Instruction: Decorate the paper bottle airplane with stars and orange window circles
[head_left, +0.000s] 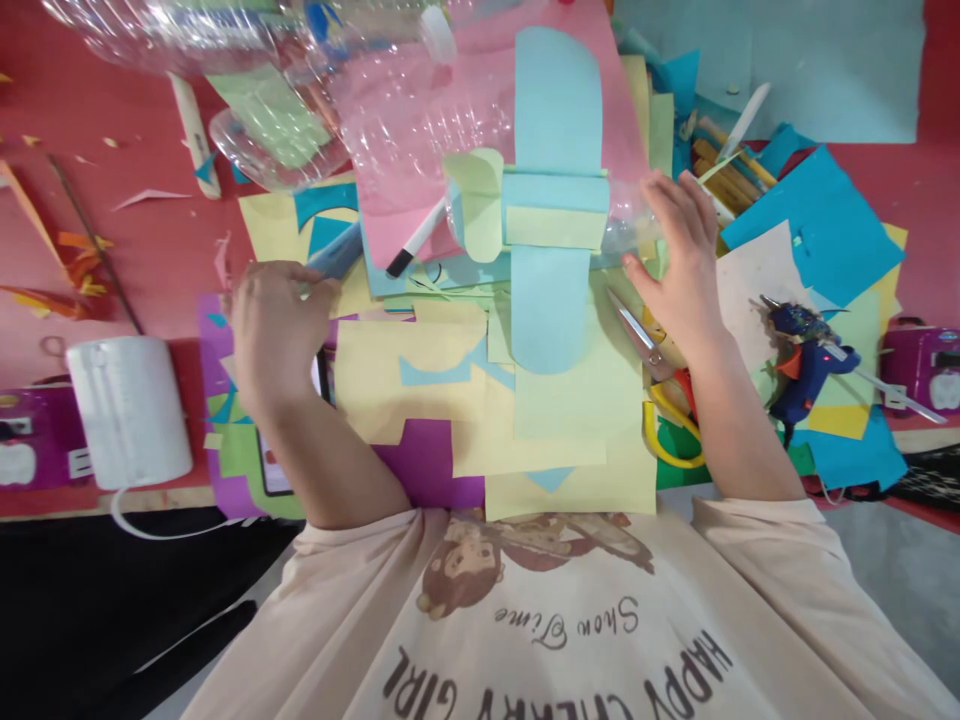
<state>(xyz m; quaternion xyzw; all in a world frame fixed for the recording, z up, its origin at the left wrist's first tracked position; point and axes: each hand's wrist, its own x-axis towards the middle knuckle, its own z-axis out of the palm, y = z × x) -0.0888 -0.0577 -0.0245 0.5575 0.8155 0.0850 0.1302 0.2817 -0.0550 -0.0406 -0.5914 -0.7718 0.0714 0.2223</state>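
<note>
My left hand (279,335) has its fingers curled down at the left of the paper pile. A blue-grey long piece (341,252) sticks out past its fingertips; what lies inside the grip is hidden. My right hand (686,265) is open, fingers apart, at the right end of a clear plastic bottle (630,220) lying on its side; I cannot tell whether they touch. Around the bottle wraps a light blue paper band with a pale green strip (555,228). Light blue round-ended paper wings (559,100) reach up and down from it. Pale green paper (481,205) curls at its left.
Scissors (652,360) with yellow and red handles lie under my right forearm. A blue glue gun (806,375) rests at the right. Beyond are a black-tipped marker (416,238), clear bottles (187,35) and blue paper (817,225). A white box (131,410) stands left.
</note>
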